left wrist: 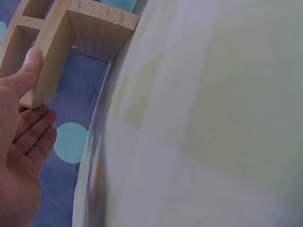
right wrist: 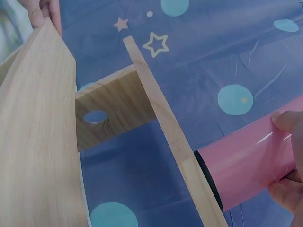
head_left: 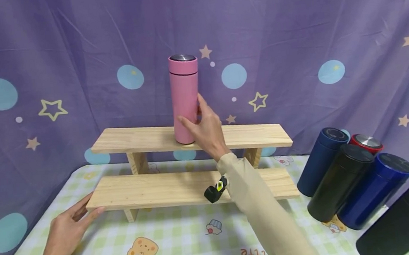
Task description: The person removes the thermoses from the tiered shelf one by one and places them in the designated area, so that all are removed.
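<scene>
A pink vacuum flask [head_left: 186, 100] with a silver-topped lid stands upright on the upper board of a two-tier wooden shelf [head_left: 134, 140]. My right hand [head_left: 209, 130] grips its lower half, thumb on the near side and fingers round the right. In the right wrist view the flask's dark base [right wrist: 208, 179] meets the board, or nearly so. At the lower board's [head_left: 188, 187] left end, my left hand [head_left: 65, 229] holds the corner. Seen from the left wrist, the thumb [left wrist: 29, 71] presses the board's edge and the other fingers lie against its end.
Several other flasks stand together on the right of the table: a dark blue one [head_left: 320, 163], a red one [head_left: 367, 143], a bright blue one [head_left: 376, 192] and black ones [head_left: 405, 220]. A checked cloth [head_left: 179, 246] covers the table. Behind hangs a purple curtain [head_left: 272, 24].
</scene>
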A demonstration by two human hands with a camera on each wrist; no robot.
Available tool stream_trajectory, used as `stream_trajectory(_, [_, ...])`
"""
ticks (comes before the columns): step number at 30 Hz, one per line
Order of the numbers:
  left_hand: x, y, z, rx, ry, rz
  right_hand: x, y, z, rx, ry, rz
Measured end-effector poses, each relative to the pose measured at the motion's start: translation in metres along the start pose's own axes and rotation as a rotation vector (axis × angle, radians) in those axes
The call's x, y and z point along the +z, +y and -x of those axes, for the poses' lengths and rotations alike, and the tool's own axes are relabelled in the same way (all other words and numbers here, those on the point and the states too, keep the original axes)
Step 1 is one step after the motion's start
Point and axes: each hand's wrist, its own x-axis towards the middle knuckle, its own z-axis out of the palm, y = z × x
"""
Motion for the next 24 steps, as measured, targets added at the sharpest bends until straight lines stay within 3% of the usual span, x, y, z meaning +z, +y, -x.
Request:
stream_trajectory(6, [-0.0004, 0.0003, 0.0000, -0.004, 0.002, 0.003, 0.0035, 0.0004, 0.0005, 0.017, 0.000, 0.075])
stream_trajectory(24, [0.0007, 0.0000, 0.0004, -0.009, 0.007, 0.008, 0.0002, 0.0025, 0.0028, 0.057, -0.021, 0.021])
